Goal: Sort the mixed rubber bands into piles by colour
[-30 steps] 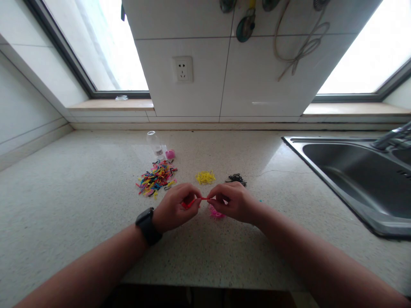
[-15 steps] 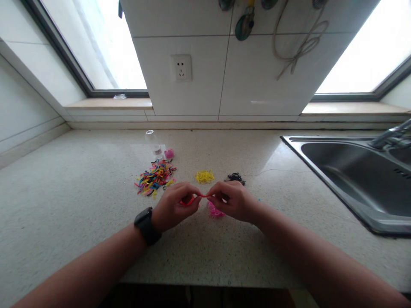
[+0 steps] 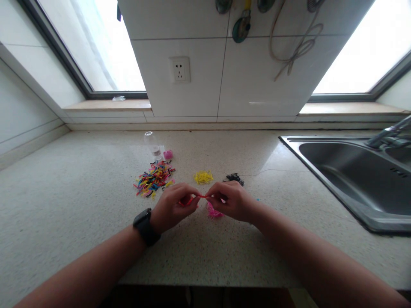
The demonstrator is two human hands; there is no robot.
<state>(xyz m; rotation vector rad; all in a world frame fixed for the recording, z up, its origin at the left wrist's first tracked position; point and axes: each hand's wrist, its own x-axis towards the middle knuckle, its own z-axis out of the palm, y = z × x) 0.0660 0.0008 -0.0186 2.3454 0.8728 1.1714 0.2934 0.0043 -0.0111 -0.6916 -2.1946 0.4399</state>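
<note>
My left hand [image 3: 173, 204], with a black watch on its wrist, and my right hand [image 3: 233, 202] meet fingertip to fingertip over the counter. Between them a small red rubber band [image 3: 202, 196] is pinched, one end in each hand. Red bands [image 3: 186, 201] show through the gap of my left fingers; whether they are held or lie behind cannot be made out. A pink pile of bands [image 3: 214, 210] sits under my right fingers, partly covered. Just beyond the hands are a yellow pile [image 3: 203, 177] and a black pile [image 3: 234, 178], the latter partly hidden by my right hand.
Left of the hands lies a mixed heap of coloured bands [image 3: 154, 179]. Behind it are a clear plastic bottle [image 3: 154, 146] and a pink object [image 3: 168, 154]. A steel sink [image 3: 340, 179] is set into the counter [image 3: 80, 205] at right. A tiny blue piece [image 3: 258, 199] lies near my right wrist.
The view has shifted slightly. Both hands keep their pinch on the red rubber band, almost unmoved, and the piles look the same.
</note>
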